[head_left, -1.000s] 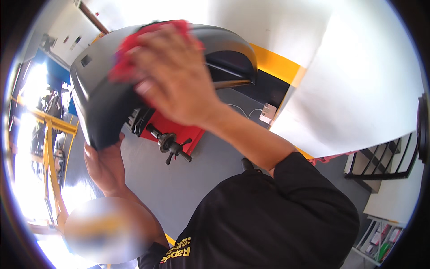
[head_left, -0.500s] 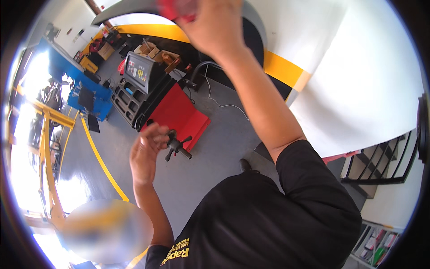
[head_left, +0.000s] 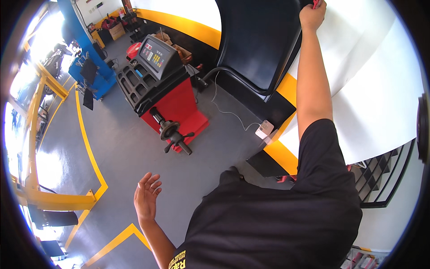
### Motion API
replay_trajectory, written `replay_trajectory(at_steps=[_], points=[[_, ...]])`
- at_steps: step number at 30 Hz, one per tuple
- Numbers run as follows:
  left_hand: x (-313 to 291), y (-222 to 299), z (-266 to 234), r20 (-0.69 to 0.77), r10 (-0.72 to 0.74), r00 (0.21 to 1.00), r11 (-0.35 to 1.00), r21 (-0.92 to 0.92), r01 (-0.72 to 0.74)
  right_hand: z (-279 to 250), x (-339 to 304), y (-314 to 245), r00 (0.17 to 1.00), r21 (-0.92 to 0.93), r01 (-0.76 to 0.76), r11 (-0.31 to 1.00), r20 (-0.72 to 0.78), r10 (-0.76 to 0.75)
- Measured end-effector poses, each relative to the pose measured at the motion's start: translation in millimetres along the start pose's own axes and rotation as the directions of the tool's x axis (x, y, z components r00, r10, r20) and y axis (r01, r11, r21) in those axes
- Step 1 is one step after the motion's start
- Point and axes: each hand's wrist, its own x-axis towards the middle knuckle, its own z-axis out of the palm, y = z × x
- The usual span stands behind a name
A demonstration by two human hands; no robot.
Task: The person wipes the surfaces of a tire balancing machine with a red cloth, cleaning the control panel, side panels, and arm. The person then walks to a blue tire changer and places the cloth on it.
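Observation:
My right hand (head_left: 312, 18) is raised at the upper right, fingers closed round a small red object (head_left: 317, 3) partly cut off by the picture's edge; its kind cannot be made out. The hand is beside the edge of a large black wheel guard (head_left: 260, 40), and whether it also touches the guard is unclear. My left hand (head_left: 146, 197) hangs low over the grey floor, fingers apart and holding nothing. Beyond it stands a red and black wheel balancer (head_left: 177, 105) with a bare shaft and a winged clamping nut (head_left: 178, 140) on it.
A curved tube (head_left: 237, 76) joins the guard to the balancer. A white cable runs along the floor to a white box (head_left: 264, 129) by the wall. Yellow lift arms (head_left: 67, 200) stand at the left, a blue machine (head_left: 96, 74) behind. A black stair railing (head_left: 389, 188) is at the right.
My right hand has swung to the right with the red object. The guard's black face now shows upright at the back. My left hand has drawn back from near the balancer shaft.

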Motion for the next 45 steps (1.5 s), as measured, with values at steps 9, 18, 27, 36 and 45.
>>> replay_trajectory(at_steps=[9, 18, 27, 36, 45], points=[[84.2, -0.7, 32.8, 0.146, -0.131, 0.981, 0.989, 0.09, 0.118, 20.9, 43.2, 73.0, 0.999, -0.131, 0.001, 0.991, -0.04, -0.006], [179.8, 18.1, 99.1, 0.207, -0.216, 0.954, 0.964, 0.2, 0.175, 40.0, 56.0, 142.0, 0.999, -0.172, -0.01, 0.985, -0.033, 0.004], [209.3, 21.5, 102.0, 0.19, -0.272, 0.943, 0.952, 0.194, 0.235, 30.3, 80.0, 244.8, 0.97, -0.397, 0.049, 0.916, -0.2, -0.138], [190.6, 37.5, 5.7, 0.136, -0.254, 0.958, 0.959, 0.166, 0.231, -6.5, -131.5, 222.7, 0.601, 0.109, -0.799, 0.591, 0.163, 0.783], [109.3, 61.0, -176.2, -0.164, -0.237, 0.958, 0.941, 0.205, 0.268, -86.8, -545.3, -51.2, -0.181, -0.67, -0.736, 0.095, 0.33, 0.927]])
